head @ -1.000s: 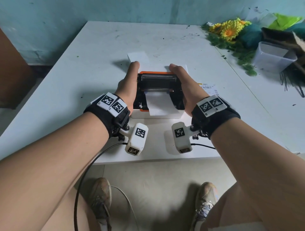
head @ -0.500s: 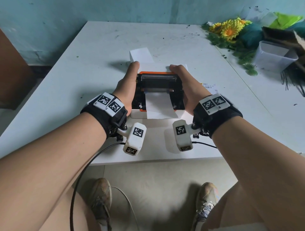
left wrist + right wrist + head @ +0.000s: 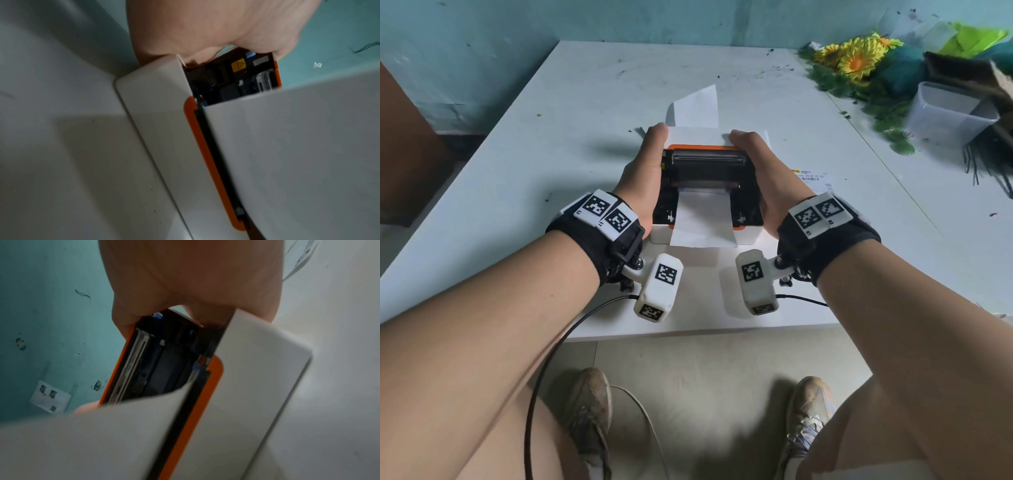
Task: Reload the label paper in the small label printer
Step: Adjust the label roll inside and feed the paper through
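The label printer (image 3: 707, 202) sits on the white surface (image 3: 517, 164) near its front edge, between my two hands; its paper exit faces me and its long axis runs away from me toward the wall; its lid (image 3: 705, 150), edged in orange, stands raised at the far end, showing the black mechanism inside; a strip of white label paper (image 3: 702, 222) runs out of the mechanism and hangs over the front lip toward me, and more paper (image 3: 695, 109) rises behind the lid; in the left wrist view a small yellow warning sticker (image 3: 238, 66) with a triangle shows inside, its text too small to read; a printed slip (image 3: 813, 178) lies just right of the printer, its writing illegible; my left hand (image 3: 645, 171) grips the lid's left side, thumb curled on its top edge; my right hand (image 3: 758, 168) clamps the right side likewise.
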Demonstrator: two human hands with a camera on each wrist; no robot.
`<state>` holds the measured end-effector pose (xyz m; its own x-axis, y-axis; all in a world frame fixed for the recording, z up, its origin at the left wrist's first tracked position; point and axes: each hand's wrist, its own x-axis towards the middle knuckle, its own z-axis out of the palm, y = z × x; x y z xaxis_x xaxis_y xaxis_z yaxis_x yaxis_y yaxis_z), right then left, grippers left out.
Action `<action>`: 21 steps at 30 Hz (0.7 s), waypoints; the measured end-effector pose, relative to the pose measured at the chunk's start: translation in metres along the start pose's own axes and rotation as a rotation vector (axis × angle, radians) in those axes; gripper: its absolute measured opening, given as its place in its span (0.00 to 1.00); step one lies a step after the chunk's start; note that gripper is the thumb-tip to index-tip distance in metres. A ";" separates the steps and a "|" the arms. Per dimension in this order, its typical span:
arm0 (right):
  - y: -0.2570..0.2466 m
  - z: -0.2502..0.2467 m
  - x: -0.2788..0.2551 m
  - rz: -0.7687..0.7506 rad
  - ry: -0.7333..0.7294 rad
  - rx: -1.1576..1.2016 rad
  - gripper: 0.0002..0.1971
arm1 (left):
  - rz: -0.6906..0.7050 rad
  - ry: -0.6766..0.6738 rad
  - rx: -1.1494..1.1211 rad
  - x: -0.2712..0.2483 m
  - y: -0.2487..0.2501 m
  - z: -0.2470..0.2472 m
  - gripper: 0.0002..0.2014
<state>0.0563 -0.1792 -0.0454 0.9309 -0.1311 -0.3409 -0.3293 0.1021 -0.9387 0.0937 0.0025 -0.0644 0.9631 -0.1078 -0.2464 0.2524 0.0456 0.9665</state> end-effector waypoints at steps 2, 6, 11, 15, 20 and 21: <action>0.000 0.000 -0.001 0.002 0.002 -0.001 0.20 | -0.006 -0.006 -0.001 -0.001 -0.001 0.001 0.35; -0.001 0.000 -0.001 0.008 0.019 -0.008 0.19 | -0.011 -0.010 0.010 -0.001 -0.001 -0.001 0.39; -0.001 0.000 0.000 0.015 0.011 -0.007 0.21 | -0.017 0.002 0.009 0.001 -0.003 -0.001 0.40; -0.001 0.000 -0.002 0.001 0.000 0.000 0.18 | -0.035 -0.005 0.003 0.001 -0.002 -0.002 0.41; -0.002 0.001 -0.003 0.002 -0.001 -0.003 0.18 | -0.033 -0.001 -0.003 -0.002 -0.001 -0.001 0.38; -0.002 0.001 -0.003 0.001 0.000 -0.001 0.18 | -0.027 0.003 -0.007 -0.003 -0.001 -0.001 0.37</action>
<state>0.0540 -0.1784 -0.0429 0.9308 -0.1306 -0.3414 -0.3300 0.1013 -0.9385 0.0911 0.0041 -0.0645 0.9562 -0.1065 -0.2725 0.2789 0.0502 0.9590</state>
